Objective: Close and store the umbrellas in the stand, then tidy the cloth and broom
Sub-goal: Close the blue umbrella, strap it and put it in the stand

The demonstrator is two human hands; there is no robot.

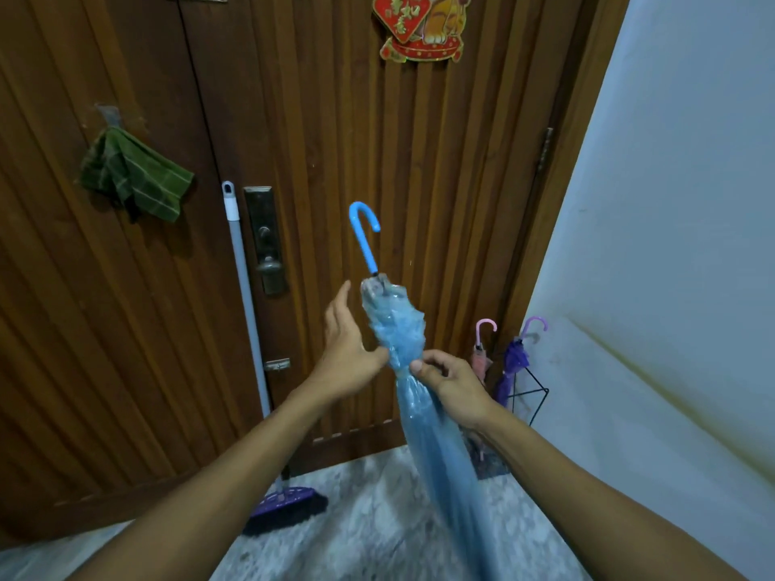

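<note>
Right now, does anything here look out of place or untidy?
Yes. The green checked cloth hangs bunched and lopsided on the wooden door. The translucent blue umbrella, held between left hand and right hand, is closed but bunched loosely, not yet in the black wire stand.

Left hand [346, 350] fingers straight, right hand [451, 381] curled, both arms outstretched.

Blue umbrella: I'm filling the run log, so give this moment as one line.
blue umbrella folded, handle up | left hand touching canopy | right hand pinching canopy | stand holds two umbrellas
</note>
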